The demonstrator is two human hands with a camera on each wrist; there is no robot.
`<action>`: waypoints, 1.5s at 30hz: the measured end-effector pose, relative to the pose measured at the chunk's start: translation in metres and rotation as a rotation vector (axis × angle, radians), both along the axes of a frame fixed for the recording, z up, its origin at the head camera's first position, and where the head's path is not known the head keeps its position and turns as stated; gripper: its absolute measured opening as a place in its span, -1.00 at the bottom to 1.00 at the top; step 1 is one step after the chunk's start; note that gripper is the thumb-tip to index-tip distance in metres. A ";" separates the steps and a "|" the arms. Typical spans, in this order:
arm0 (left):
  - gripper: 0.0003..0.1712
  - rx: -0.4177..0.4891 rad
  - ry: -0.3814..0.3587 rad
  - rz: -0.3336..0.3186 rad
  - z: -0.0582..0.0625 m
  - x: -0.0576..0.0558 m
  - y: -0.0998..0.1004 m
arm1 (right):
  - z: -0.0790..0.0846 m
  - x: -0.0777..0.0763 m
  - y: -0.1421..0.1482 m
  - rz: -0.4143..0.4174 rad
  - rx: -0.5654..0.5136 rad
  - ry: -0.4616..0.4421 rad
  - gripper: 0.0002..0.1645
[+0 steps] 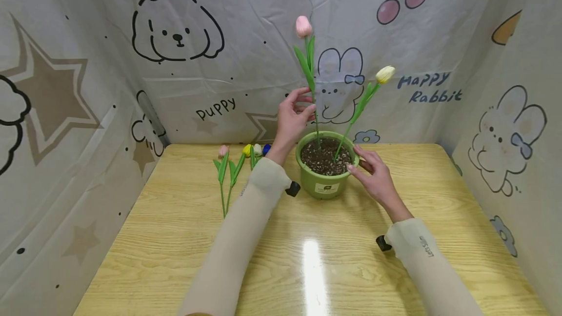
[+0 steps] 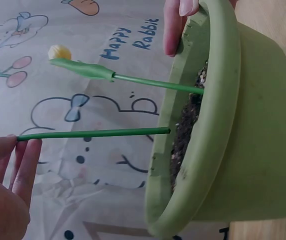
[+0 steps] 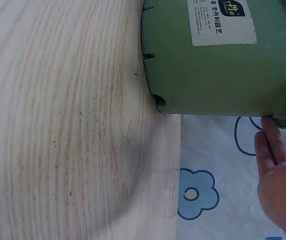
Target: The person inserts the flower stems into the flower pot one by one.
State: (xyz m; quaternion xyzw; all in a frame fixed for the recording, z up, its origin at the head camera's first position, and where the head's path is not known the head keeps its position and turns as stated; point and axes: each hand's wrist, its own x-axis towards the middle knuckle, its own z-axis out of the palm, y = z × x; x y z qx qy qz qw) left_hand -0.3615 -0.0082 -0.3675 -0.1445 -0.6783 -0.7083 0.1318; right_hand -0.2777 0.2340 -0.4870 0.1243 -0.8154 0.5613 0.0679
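My left hand [image 1: 293,113] pinches the green stem of an artificial pink tulip [image 1: 303,27] between thumb and fingers. In the left wrist view the cut end of that stem [image 2: 98,133] hangs just above the soil, inside the line of the pot's rim. A green flower pot [image 1: 322,189] filled with dark soil [image 1: 322,160] stands on the table. A pale yellow tulip [image 1: 385,74] is stuck in the soil and leans right. With my right hand [image 1: 373,174] I grip the pot's right rim, thumb over the edge, fingers along the outside [image 3: 275,142].
Several more artificial tulips lie on the wooden table [image 1: 167,238] to the left, among them a pink one [image 1: 223,151], a yellow one [image 1: 247,150] and a blue one [image 1: 266,149]. My left forearm partly covers them. A printed cloth curtain [image 1: 263,62] rises behind the table and at both sides.
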 end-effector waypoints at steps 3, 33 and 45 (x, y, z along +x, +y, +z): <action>-0.53 0.001 0.020 0.008 -0.003 -0.005 0.008 | 0.006 0.003 -0.002 0.002 -0.004 -0.011 -0.23; -0.55 -0.160 0.065 -0.018 -0.027 -0.006 0.039 | 0.034 0.020 -0.013 0.010 0.012 -0.006 -0.27; -0.53 -0.258 0.079 -0.041 -0.038 -0.005 0.046 | 0.035 0.022 -0.012 0.007 0.030 -0.021 -0.26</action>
